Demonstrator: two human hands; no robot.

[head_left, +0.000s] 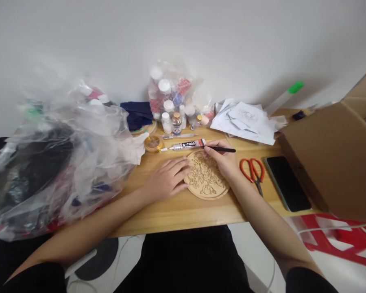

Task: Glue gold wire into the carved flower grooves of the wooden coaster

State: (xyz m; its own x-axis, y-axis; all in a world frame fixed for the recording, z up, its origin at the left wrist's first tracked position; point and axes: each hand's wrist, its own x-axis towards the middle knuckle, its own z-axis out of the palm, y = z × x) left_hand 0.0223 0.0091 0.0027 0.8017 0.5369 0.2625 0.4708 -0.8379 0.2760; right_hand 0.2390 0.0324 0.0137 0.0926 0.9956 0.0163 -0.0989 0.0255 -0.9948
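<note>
A round wooden disc (208, 190) with a raised outlined floral pattern lies flat on the wooden table. My left hand (167, 177) rests at its left edge, fingers stretched out and touching the rim. Over the disc's upper right, my right hand (221, 156) pinches slim black tweezers (227, 149) between thumb and fingers. The wide end sticks out to the right; the tips point left and are partly hidden. Just behind the disc lies a B-7000 glue tube (189, 144), its nozzle to the left, beside a roll of golden wire (154, 143).
Orange-handled pliers (252, 171), a phone (288, 183) and a cardboard box (332, 158) are on the right. Papers (247, 120), small bottles (176, 124) and a bag of jars (171, 87) stand behind. A large plastic bag (94, 162) fills the left.
</note>
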